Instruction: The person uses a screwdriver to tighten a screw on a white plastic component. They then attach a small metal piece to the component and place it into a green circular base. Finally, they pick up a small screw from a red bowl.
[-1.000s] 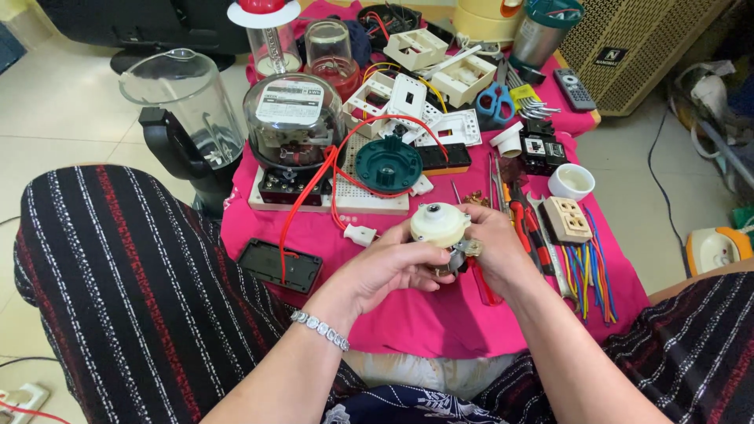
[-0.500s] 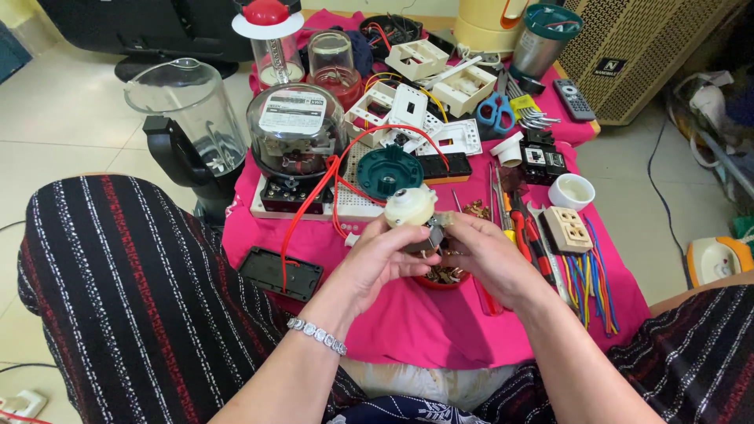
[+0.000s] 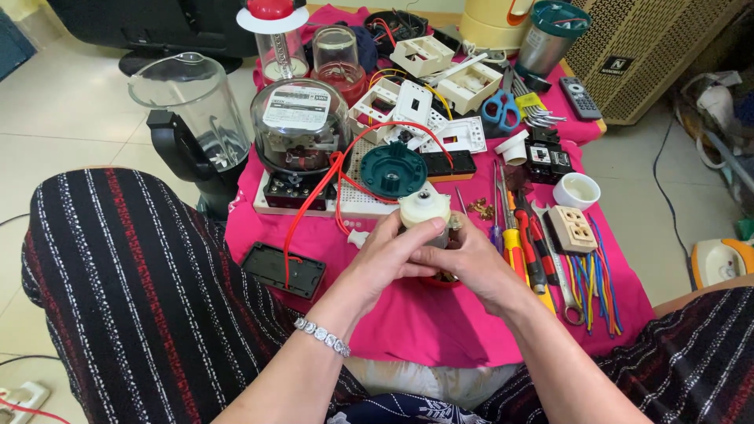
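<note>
A small cream-topped motor part [image 3: 425, 209] sits between both hands, over the pink cloth [image 3: 440, 330]. My left hand [image 3: 389, 255] wraps it from the left, fingers across its front. From the right, my right hand [image 3: 463, 259] grips its lower metal part. Just beyond it lies a teal round blender base piece [image 3: 392, 169] with a red wire [image 3: 314, 196] looping around it. A red object under my hands is mostly hidden.
A glass-domed electric meter [image 3: 300, 129], a blender jar [image 3: 192, 110], white switch plates [image 3: 440, 78], blue scissors [image 3: 501, 110], screwdrivers [image 3: 514, 235], coloured wires [image 3: 589, 283], a beige socket [image 3: 571, 228], a white cup [image 3: 576, 191] and a black cover [image 3: 283, 269] crowd the cloth. My striped-trousered knees flank it.
The hands carried the cream-topped part left and away, toward the teal piece, and closed more tightly around it. The view also shifted a little.
</note>
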